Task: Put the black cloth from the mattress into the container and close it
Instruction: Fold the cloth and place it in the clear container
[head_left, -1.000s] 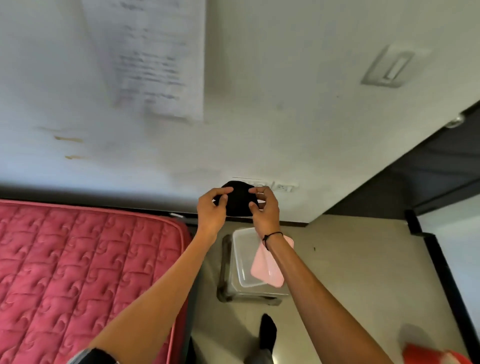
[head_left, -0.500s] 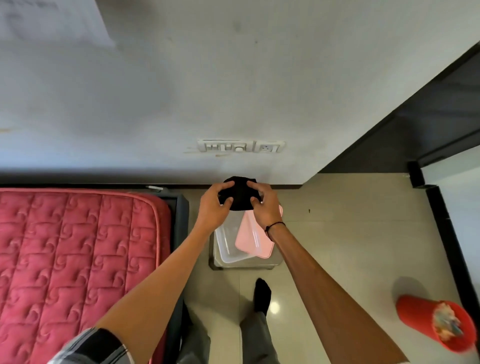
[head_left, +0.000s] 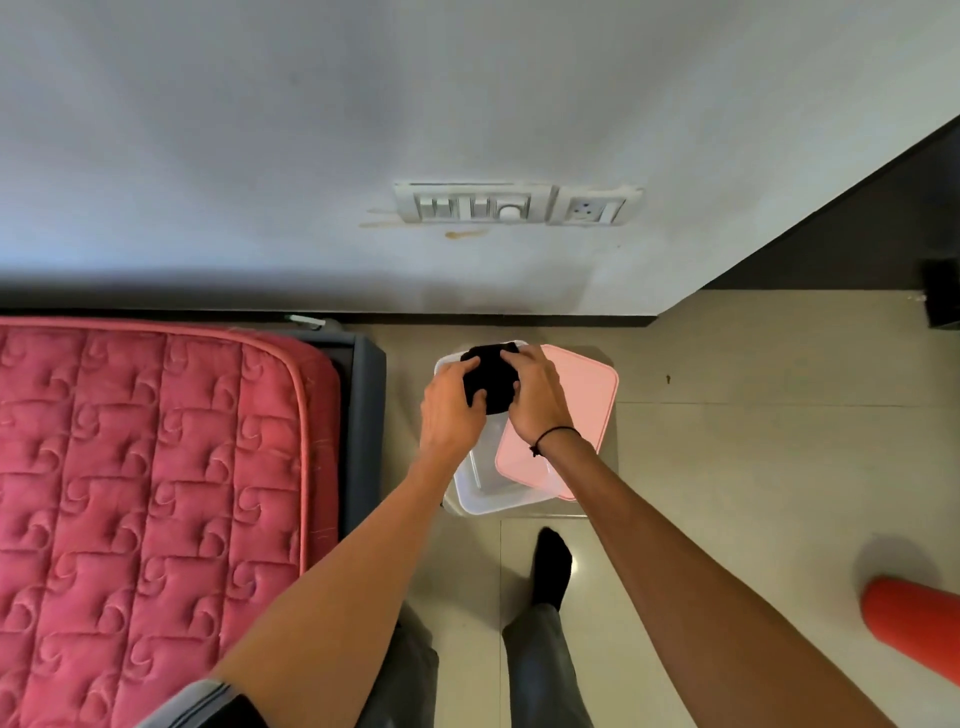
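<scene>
The bunched black cloth (head_left: 491, 376) is held between both hands over the far end of the clear plastic container (head_left: 480, 491), which stands on a small stool on the floor. My left hand (head_left: 451, 410) grips the cloth's left side and my right hand (head_left: 537, 397) its right side. The pink lid (head_left: 584, 400) lies askew across the container's right half, partly under my right wrist. Whether the cloth touches the container's bottom is hidden by my hands. The red quilted mattress (head_left: 156, 493) fills the left of the view.
A dark bed frame edge (head_left: 366, 426) runs between mattress and container. The wall with a switch panel (head_left: 514, 204) is just behind. My socked foot (head_left: 551, 566) stands below the stool. A red bin (head_left: 914, 629) sits at the lower right on the tiled floor.
Both hands have lowered the black cloth from in front of the wall down to the container's far end. The view has tilted downward and moved closer.
</scene>
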